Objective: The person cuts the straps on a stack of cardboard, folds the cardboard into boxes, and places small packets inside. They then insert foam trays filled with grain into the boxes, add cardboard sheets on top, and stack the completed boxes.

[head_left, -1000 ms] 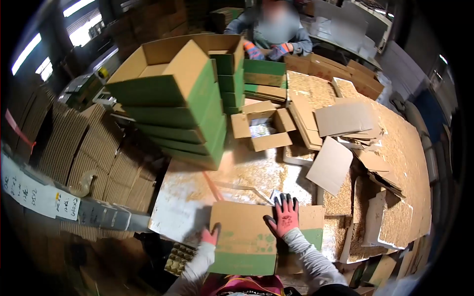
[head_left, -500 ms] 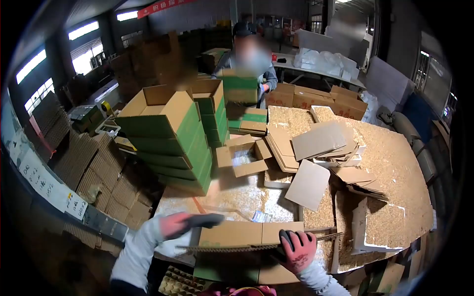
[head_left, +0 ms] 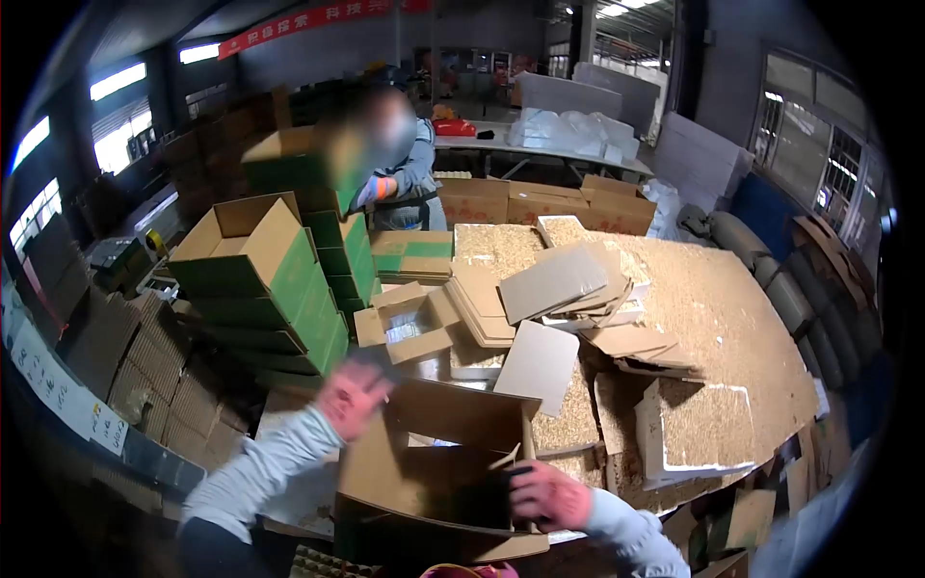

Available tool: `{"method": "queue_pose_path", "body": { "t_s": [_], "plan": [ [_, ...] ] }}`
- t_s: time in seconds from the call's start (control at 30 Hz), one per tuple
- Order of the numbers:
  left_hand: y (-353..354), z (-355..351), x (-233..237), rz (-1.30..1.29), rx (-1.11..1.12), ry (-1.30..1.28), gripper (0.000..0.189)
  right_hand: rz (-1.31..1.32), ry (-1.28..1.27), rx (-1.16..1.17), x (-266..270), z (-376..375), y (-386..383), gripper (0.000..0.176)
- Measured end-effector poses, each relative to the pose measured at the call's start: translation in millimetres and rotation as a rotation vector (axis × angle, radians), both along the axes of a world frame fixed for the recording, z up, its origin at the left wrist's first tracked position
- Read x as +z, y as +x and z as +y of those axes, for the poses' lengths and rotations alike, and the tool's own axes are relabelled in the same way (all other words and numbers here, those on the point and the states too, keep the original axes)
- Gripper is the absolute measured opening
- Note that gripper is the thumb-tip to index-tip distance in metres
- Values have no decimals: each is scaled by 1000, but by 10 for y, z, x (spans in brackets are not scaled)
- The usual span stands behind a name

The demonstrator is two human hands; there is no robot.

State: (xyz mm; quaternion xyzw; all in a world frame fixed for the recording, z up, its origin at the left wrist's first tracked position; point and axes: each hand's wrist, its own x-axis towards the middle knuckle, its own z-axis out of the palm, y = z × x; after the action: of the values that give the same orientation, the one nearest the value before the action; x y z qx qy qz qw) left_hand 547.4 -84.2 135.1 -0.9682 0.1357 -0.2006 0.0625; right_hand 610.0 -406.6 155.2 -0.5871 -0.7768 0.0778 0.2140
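Observation:
A brown cardboard box (head_left: 438,460) stands opened up at the near edge of the table, its hollow facing me. My right hand (head_left: 547,494), in a red glove, grips the box's lower right side. At the box's upper left corner, blurred by motion, is my left hand (head_left: 352,395), also in a red glove; whether it grips the flap I cannot tell.
A stack of green and brown boxes (head_left: 265,279) rises at the left. A small open box (head_left: 405,323), flat cardboard sheets (head_left: 554,279) and particle-board pieces (head_left: 699,424) cover the table (head_left: 761,337). Across it a person (head_left: 390,159) lifts a green box (head_left: 289,159). Corrugated sheets (head_left: 145,356) lie at the left.
The flat folded carton has been opened into a box shape. My left hand moved right onto its upper left corner; my right hand stays at its lower right. The view tilted upward.

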Motion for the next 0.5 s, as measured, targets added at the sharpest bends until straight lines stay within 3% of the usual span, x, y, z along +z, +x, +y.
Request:
{"method": "queue_pose_path", "body": {
  "t_s": [0.03,0.07,0.1,0.13,0.17,0.2,0.23,0.27,0.3,0.33,0.37,0.4,0.43,0.47,0.5],
  "plan": [
    [104,-164,-258,-42,-266,-95,43,117,2,-32,-517,179,-47,30],
    [219,-571,-120,231,-670,-332,44,222,7,-67,-924,288,-97,32],
    [202,-899,-376,241,-746,-93,46,226,16,-92,-864,264,-141,32],
    [246,-1186,-296,364,-900,-78,49,475,-218,-247,-736,177,-208,38],
    [311,-1238,-624,442,-827,-260,56,711,-439,-408,-634,94,-167,46],
    [372,-1129,-879,763,-644,-89,60,1185,-300,-374,-658,-179,-58,53],
    [341,-1142,-836,701,-652,-146,58,1233,-176,-258,-551,-416,-66,59],
    [341,-1150,-809,634,-653,-206,57,1262,-59,-133,-400,-567,-123,66],
    [382,-1173,-914,631,-674,-200,57,854,-65,-295,-332,-545,-222,71],
    [407,-1160,-1070,667,-654,-388,55,452,-80,-438,-326,-466,-336,76],
    [391,-1107,-1161,714,-623,-567,54,791,190,-507,-545,-379,-276,91],
    [472,-1060,-1029,796,-588,-704,52,420,207,-969,-649,-332,-218,95],
    [496,-1057,-463,1018,-416,-871,49,485,233,-1122,-970,-255,-109,97],
    [486,-962,-95,824,-433,-926,47,551,270,-1274,-1220,-152,-50,98],
    [443,-844,226,573,-364,-1078,45,569,288,-1282,-1157,-108,-82,98]
  ]
}}
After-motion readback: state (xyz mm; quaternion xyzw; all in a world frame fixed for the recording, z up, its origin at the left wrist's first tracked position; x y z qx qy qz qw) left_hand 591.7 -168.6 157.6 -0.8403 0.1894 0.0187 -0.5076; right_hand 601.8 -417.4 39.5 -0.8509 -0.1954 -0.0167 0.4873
